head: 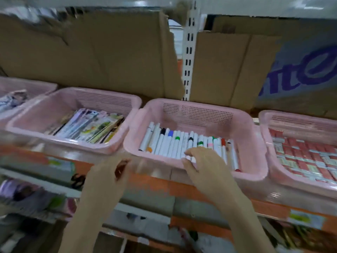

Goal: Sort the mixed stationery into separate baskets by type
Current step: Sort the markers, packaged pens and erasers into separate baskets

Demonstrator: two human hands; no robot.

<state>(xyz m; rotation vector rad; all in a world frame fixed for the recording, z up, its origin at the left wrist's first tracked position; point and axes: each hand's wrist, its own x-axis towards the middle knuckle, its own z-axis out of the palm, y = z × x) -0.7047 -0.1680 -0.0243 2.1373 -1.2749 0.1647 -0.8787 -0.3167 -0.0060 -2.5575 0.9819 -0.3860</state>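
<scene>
Just beyond our right fingers [189,153] lies the row of markers [182,143] in the middle pink basket [200,110], packed side by side with their long axes running away from us toward the basket's back wall. Our right hand [206,163] reaches over the near rim, its fingers curled and resting on the near ends of the markers at the middle of the row; whether they pinch one of them we cannot tell, since the hand covers the contact. Our left hand [107,172] sits at the basket's near left corner, badly blurred, fingers curled around something dark and reddish that we cannot identify. We judge the right hand the nearer one for any work on the row: a marker would lift out lengthwise, drawn back toward us along its own axis. Left of our fingers sits a basket of packaged pens [87,128]; to their right, a basket of small red boxes [306,157].
</scene>
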